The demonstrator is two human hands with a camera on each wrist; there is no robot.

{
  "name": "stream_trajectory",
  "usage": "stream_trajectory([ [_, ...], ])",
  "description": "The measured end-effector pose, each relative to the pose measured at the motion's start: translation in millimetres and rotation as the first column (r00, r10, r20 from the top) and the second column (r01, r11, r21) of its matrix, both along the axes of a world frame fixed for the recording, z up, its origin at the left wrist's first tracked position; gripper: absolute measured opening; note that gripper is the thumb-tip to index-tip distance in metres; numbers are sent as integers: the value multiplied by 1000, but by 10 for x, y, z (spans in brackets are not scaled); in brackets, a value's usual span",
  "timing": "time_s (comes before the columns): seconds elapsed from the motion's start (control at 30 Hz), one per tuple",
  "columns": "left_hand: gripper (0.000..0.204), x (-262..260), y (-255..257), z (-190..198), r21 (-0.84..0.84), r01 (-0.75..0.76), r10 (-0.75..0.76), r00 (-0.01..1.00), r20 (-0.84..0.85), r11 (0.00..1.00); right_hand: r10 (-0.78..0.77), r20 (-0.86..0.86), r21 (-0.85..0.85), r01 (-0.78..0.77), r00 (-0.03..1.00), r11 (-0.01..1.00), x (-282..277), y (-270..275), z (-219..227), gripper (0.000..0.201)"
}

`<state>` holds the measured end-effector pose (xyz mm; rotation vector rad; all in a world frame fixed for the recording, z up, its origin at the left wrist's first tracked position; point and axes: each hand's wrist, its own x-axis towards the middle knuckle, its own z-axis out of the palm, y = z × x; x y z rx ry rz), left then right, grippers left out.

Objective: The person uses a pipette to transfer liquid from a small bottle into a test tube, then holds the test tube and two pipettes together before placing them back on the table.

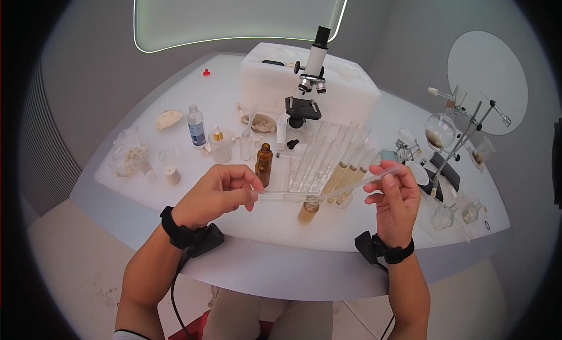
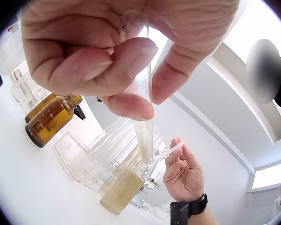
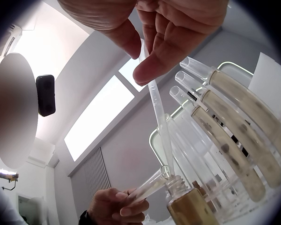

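Observation:
My left hand (image 1: 222, 191) grips a clear test tube (image 1: 287, 196) near its closed end, the tube lying almost level with its mouth to the right. Between thumb and fingers my right hand (image 1: 398, 202) pinches a translucent plastic dropper pipette (image 3: 159, 105), which slants down to the left. Its tip is right at the tube's mouth in the right wrist view. Just under that meeting point stands a small clear glass bottle (image 2: 123, 191) of cloudy tan liquid, its neck uncapped. Some cloudy liquid shows inside the held tube (image 3: 147, 187).
Behind the bottle, a rack holds several slanted test tubes (image 1: 310, 158), some with tan liquid (image 3: 234, 154). An uncapped amber bottle (image 1: 263, 167) stands left of them. A microscope (image 1: 313, 71) is at the back, a clamp stand with a round flask (image 1: 440, 131) at the right.

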<state>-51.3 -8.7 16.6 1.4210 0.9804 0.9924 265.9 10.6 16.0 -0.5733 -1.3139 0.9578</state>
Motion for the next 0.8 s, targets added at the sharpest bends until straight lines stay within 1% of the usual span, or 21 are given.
stream_trajectory([
  [0.57, 16, -8, 5, -2, -22, 2, -1, 1000, 3, 1000, -6, 4, -7, 6, 1000, 1000, 0, -9, 8, 28],
  [0.63, 19, -33, 24, -44, -11, 47, -47, 999, -11, 999, -7, 4, -7, 7, 1000, 1000, -3, -9, 6, 28],
  [0.67, 19, -45, 9, -40, -10, 47, -47, 999, -12, 999, -6, 3, -5, 6, 1000, 1000, -3, -6, 1, 28],
  [0.73, 20, -29, 0, -2, -31, 107, -109, 990, -90, 994, -32, 4, 9, 32, 999, 999, 2, 0, 17, 27],
  [0.8, 21, -6, -13, -8, -46, 103, -109, 985, -133, 994, -7, 11, -23, 7, 1000, 1000, -17, -33, 34, 26],
])
